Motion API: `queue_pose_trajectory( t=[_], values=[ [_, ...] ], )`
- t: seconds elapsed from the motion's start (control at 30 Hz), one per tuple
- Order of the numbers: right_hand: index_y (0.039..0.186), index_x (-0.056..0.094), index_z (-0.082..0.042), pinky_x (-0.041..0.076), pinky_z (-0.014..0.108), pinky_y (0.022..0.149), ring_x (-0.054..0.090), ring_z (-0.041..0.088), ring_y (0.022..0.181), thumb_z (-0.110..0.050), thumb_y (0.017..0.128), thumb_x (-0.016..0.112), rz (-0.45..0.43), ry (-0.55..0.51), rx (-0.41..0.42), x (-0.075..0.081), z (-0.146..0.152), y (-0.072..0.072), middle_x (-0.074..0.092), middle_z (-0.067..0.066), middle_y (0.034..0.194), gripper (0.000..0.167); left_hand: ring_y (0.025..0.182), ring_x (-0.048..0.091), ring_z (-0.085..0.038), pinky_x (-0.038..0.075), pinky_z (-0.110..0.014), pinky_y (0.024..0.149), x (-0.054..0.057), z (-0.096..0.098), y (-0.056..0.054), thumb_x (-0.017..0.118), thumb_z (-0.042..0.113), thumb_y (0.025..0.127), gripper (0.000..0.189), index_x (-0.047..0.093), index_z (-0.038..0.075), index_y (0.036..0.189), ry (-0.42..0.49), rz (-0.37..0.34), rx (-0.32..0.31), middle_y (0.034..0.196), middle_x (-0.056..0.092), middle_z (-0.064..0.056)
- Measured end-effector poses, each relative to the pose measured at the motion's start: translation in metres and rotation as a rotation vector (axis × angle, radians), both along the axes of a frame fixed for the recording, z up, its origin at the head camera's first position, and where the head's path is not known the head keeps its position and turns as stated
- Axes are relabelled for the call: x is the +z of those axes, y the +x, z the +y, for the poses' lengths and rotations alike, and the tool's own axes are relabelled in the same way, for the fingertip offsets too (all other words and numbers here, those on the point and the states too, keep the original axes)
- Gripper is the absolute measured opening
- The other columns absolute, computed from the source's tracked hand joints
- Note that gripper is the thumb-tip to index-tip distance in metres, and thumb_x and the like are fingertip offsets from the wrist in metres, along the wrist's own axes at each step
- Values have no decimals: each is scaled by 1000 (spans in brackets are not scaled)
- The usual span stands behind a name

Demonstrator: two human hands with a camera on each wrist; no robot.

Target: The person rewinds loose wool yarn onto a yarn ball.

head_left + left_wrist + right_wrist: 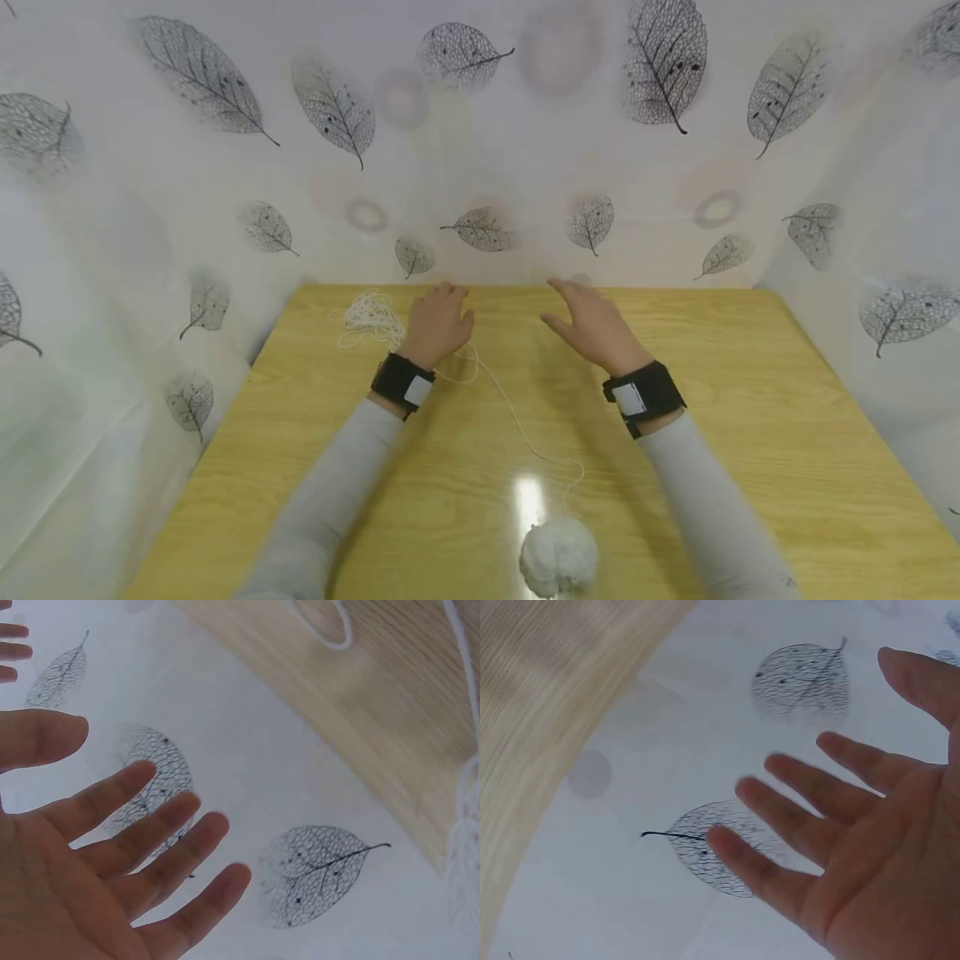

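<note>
My left hand is held over the far part of the table, fingers spread and nothing in them, as its palm shows in the left wrist view. Just left of it lies a loose heap of white yarn. My right hand reaches out at the far right of centre, its palm bare and fingers apart in the right wrist view. A white ball of yarn rests near the front of the table. From the ball a single strand curves back across the wood to the heap, passing under my left hand.
The wooden table ends at a far edge against a pale curtain printed with dark leaves. More of this cloth hangs along both sides. Each wrist wears a black band with a white patch.
</note>
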State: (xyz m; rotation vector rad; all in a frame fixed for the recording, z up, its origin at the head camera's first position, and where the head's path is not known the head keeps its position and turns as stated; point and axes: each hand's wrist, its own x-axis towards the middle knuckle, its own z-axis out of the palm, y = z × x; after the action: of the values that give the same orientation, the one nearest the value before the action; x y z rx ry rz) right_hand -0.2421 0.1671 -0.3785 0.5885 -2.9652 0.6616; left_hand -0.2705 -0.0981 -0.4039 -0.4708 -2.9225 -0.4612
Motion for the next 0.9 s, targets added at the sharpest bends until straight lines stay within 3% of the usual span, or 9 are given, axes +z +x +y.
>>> queue_pose_trajectory(
  t=[0.17, 0.27, 0.4, 0.53, 0.6, 0.7, 0.9],
  values=[
    [151, 48, -4, 42, 53, 112, 54, 37, 135, -37, 103, 64, -45, -68, 138, 0, -1, 43, 56, 17, 147, 60, 109, 66, -38, 57, -50, 86, -1, -11, 20, 58, 22, 102, 36, 66, -1, 129, -14, 49, -35, 123, 68, -21],
    [146, 55, -5, 49, 51, 105, 61, 34, 126, -40, 99, 70, -84, -52, 243, -8, -2, 71, 64, 14, 138, 60, 107, 67, -39, 57, -51, 83, -4, -17, 29, 58, 22, 102, 35, 68, 0, 126, -8, 45, -38, 121, 70, -21],
    [141, 60, -10, 52, 47, 101, 65, 28, 120, -48, 91, 76, -199, -35, 353, -15, -5, 106, 68, 8, 134, 65, 109, 66, -40, 56, -54, 83, -5, -20, 34, 57, 24, 102, 35, 69, 1, 127, 10, 29, -21, 123, 69, -20],
    [137, 65, -17, 53, 40, 100, 64, 19, 119, -56, 78, 85, -354, -3, 454, -17, -8, 137, 67, -3, 134, 74, 111, 65, -40, 55, -56, 87, -3, -20, 36, 59, 24, 102, 34, 69, 1, 126, 15, 29, -21, 124, 69, -20],
    [135, 65, -23, 53, 33, 95, 62, 12, 116, -52, 70, 93, -439, 19, 491, -16, -10, 151, 65, -10, 133, 76, 115, 62, -40, 51, -58, 94, -3, -20, 37, 60, 23, 102, 33, 69, 2, 125, 23, 29, -26, 125, 68, -20],
    [132, 66, -32, 52, 25, 84, 59, 4, 107, -42, 60, 100, -501, 73, 543, -18, -15, 167, 60, -20, 125, 80, 122, 57, -40, 42, -61, 104, -3, -19, 38, 61, 23, 102, 32, 70, 3, 125, 31, 39, -28, 129, 65, -20],
    [122, 69, -38, 49, 16, 74, 53, -3, 90, -30, 54, 103, -340, 212, 660, -32, -21, 184, 51, -19, 106, 77, 126, 52, -41, 37, -62, 108, -6, -18, 41, 61, 23, 102, 32, 70, 4, 125, 36, 35, -21, 131, 63, -19]
  ],
)
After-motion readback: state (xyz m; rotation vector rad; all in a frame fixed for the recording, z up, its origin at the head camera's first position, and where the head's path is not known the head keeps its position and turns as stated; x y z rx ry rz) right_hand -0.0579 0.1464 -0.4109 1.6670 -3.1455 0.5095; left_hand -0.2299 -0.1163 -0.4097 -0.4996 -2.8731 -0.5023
